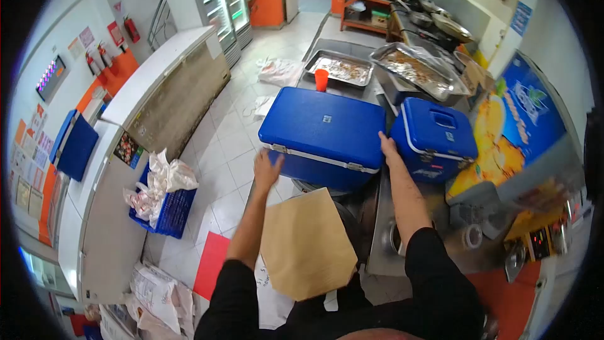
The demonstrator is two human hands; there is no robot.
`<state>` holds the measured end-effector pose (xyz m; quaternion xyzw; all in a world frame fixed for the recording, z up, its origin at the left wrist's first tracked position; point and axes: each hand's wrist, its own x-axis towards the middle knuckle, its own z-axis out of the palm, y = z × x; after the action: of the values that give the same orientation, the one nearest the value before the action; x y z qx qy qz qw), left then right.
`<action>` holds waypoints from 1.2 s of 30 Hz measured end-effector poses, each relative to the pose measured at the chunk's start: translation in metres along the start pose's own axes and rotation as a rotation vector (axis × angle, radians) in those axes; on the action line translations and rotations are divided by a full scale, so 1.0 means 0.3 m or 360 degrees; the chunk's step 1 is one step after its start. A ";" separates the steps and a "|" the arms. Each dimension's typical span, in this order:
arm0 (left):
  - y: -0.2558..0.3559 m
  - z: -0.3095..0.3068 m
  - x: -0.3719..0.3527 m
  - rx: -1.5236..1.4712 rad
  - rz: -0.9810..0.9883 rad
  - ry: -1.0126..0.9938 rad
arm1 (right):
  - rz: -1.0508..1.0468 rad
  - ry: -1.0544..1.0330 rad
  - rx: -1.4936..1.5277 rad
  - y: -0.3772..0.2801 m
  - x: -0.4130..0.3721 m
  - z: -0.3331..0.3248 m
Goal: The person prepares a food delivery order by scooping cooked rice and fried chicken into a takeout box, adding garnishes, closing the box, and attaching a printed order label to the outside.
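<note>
The big cooler [322, 119] sits on the worktop [381, 239], lid down, between both hands. The left hand [267, 173] has its fingers spread, released, by the front; the right hand [388, 145] touches one end (gripping or not, I can't tell).

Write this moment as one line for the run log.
left hand: big cooler's front left | right hand: its right end | lid: closed | small cooler: alongside

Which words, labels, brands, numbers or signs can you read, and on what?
No text reads clearly.
Large blue cooler: label, too small.
Small blue cooler: labels, too small.
Yellow-blue panel: lettering, blurred.
Blue wall sign: too small.
Lit wall sign: blurred.
Digital display: digits, blurred.
White sheet: marks, partly covered, unreadable.
</note>
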<state>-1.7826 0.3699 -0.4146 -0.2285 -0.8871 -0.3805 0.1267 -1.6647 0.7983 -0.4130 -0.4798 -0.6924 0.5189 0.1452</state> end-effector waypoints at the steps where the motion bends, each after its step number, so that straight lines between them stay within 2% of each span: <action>1: -0.058 0.045 0.119 0.0112 -0.0120 0.0061 | 0.0099 -0.0005 0.0145 0.027 0.096 0.038; 2: -0.111 0.085 0.229 0.0225 -0.0234 0.0125 | 0.0084 0.0067 0.0053 0.024 0.132 0.075; 4: -0.189 0.133 0.399 0.0202 -0.0478 -0.0130 | 0.0016 0.0113 0.0036 0.054 0.172 0.096; 6: -0.126 0.108 0.502 0.0006 -0.0817 -0.0492 | -0.0059 0.0077 0.0151 0.052 0.159 0.083; 10: -0.047 0.145 0.540 0.0382 -0.0924 -0.0354 | -0.0137 -0.0178 0.0215 0.007 0.092 0.054; 12: -0.031 0.138 0.537 0.0323 -0.1016 -0.0312 | -0.0067 -0.0076 0.0280 -0.032 0.067 0.051; 14: -0.014 0.137 0.538 0.0281 -0.1073 -0.0260 | -0.0086 -0.0178 0.0428 -0.058 0.052 0.024; 16: -0.024 0.129 0.505 0.0140 -0.0987 -0.0045 | -0.0190 -0.0286 0.0739 -0.116 -0.017 0.006; 17: -0.097 0.148 0.490 0.0163 -0.0995 -0.0039 | -0.0170 -0.0242 0.0728 -0.130 -0.040 -0.004; 18: -0.236 0.216 0.482 0.0015 -0.0739 0.0182 | -0.0207 -0.0180 0.0890 -0.148 -0.077 -0.011; 20: -0.346 0.226 0.463 0.0169 0.0161 0.0516 | -0.0221 -0.0031 0.1038 -0.125 -0.145 -0.035; 21: -0.303 0.171 0.440 -0.0276 -0.0261 0.0404 | -0.0338 -0.0013 0.1092 -0.104 -0.166 -0.058; 22: -0.360 0.158 0.429 -0.0707 -0.0479 0.0403 | -0.0467 0.0006 0.1151 -0.100 -0.189 -0.074; 23: -0.200 0.048 0.402 -0.1133 -0.0779 0.0338 | -0.0459 0.0088 0.1153 -0.106 -0.249 -0.093; 24: -0.224 0.010 0.381 -0.1294 -0.0621 0.0273 | -0.0417 0.0065 0.1391 -0.125 -0.333 -0.120; 25: -0.177 -0.044 0.356 -0.1370 -0.0678 0.0286 | -0.0383 0.0030 0.1638 -0.126 -0.385 -0.149; 26: -0.225 -0.050 0.327 -0.1625 -0.0770 0.0484 | -0.0372 0.0094 0.1642 -0.061 -0.404 -0.194; 27: -0.267 -0.047 0.297 -0.1869 -0.0868 0.0696 | -0.0715 -0.0458 0.1507 0.025 -0.416 -0.235; 28: -0.260 -0.055 0.255 -0.1866 -0.0870 0.0653 | -0.0819 -0.0699 0.1340 0.038 -0.454 -0.245; 29: -0.257 -0.072 0.187 -0.2046 -0.0631 0.0532 | -0.0938 -0.0930 0.1163 0.046 -0.495 -0.255; 31: -0.258 -0.107 0.062 -0.2392 -0.0148 0.0299 | -0.0513 -0.1139 0.1180 -0.008 -0.574 -0.298; 32: -0.171 -0.114 0.045 -0.2092 0.0091 0.0332 | -0.0474 -0.1252 0.1218 -0.063 -0.563 -0.309; 34: -0.034 -0.141 0.018 -0.1652 0.0463 0.0448 | -0.0602 -0.1219 0.0737 -0.177 -0.474 -0.286; 35: -0.023 -0.144 0.007 -0.1639 0.0477 0.0449 | -0.0943 -0.1017 0.0010 -0.291 -0.416 -0.241; 36: -0.023 -0.137 -0.008 -0.1693 0.0403 0.0439 | -0.0964 -0.0919 -0.0313 -0.375 -0.367 -0.144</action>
<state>-1.7818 0.3347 -0.3919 -0.3138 -0.5139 -0.7835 0.1534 -1.6377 0.7335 -0.2657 -0.1014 -0.8604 0.4974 0.0449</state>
